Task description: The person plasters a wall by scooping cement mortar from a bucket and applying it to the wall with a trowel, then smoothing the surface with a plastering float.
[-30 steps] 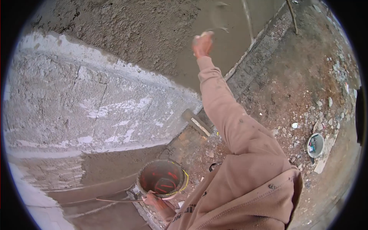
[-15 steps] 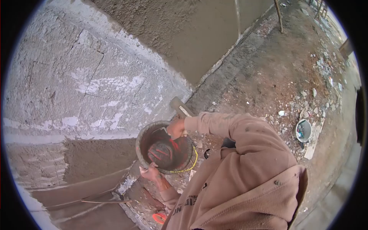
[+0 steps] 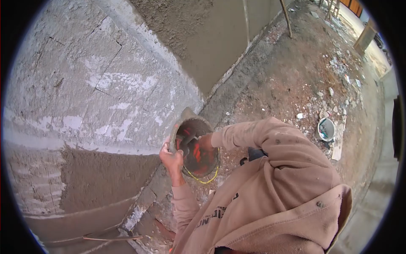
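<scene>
My left hand grips the near-left rim of a dark mortar bucket, thumb over the edge. The bucket is tipped, its mouth towards the wall corner, and a yellow handle hangs at its lower side. My right hand is closed inside the mouth around a trowel, of which only a little grey metal shows. Mortar residue and reddish patches coat the bucket's inside. A flat grey-brown piece sticks up just beyond the rim; its kind is unclear.
A rough grey wall meets a freshly plastered wall ahead. Wet mortar covers a lower left patch. To the right, a small pail stands beside a board amid rubble. A stick rises near the far wall.
The bucket has tipped over further and shifted right. My left hand has moved up along its rim, and my right hand has gone deeper into the mouth.
</scene>
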Available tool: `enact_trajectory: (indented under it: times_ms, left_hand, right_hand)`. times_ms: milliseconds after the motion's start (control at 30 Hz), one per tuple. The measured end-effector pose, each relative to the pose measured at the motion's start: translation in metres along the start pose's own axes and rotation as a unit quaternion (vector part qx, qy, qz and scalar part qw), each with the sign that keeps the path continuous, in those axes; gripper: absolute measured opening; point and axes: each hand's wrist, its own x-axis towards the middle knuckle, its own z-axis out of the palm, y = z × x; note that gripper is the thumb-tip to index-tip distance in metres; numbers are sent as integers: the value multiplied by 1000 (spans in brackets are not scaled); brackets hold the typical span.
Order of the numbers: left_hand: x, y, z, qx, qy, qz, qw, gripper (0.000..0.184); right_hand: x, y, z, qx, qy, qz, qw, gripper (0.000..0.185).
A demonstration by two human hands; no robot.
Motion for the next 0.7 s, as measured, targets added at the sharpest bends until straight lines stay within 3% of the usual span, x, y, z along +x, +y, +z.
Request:
enact_trajectory:
  times_ms: [67, 100, 167, 267, 333, 400, 467, 567, 633, 700]
  left_hand:
    - [16, 24, 15, -42, -34, 14, 998, 58]
    - [22, 34, 28, -74, -52, 13, 996, 56]
    - [33, 26, 62, 8, -51, 47, 998, 42]
    - [46, 45, 97, -67, -91, 7, 994, 38]
    - [49, 50, 104, -123, -53, -51, 990, 36]
    - [75, 66, 113, -188, -4, -87, 978, 38]
    - [97, 48, 114, -211, 26, -96, 972, 47]
    - [128, 46, 117, -228, 115, -137, 957, 32]
    - [147, 30, 112, -238, 127, -146, 952, 45]
    - [154, 44, 111, -240, 184, -174, 937, 45]
  right_hand:
    - [-29, 7, -7, 288, -113, 48, 950, 26]
    - [-48, 7, -12, 424, -170, 71, 887, 24]
    - [-79, 4, -12, 663, -282, 113, 685, 22]
    - [-100, 17, -3, 850, -358, -8, 386, 19]
    - [-107, 33, -1, 901, -338, -67, 264, 22]
    - [-126, 52, -23, 930, -271, -134, 208, 24]
    - [-137, 77, -51, 940, -222, -177, 190, 23]
    - [-163, 121, -108, 943, -134, -222, 207, 23]
    - [-180, 158, -144, 939, -71, -254, 219, 22]
    - [-201, 196, -181, 924, 0, -302, 234, 22]
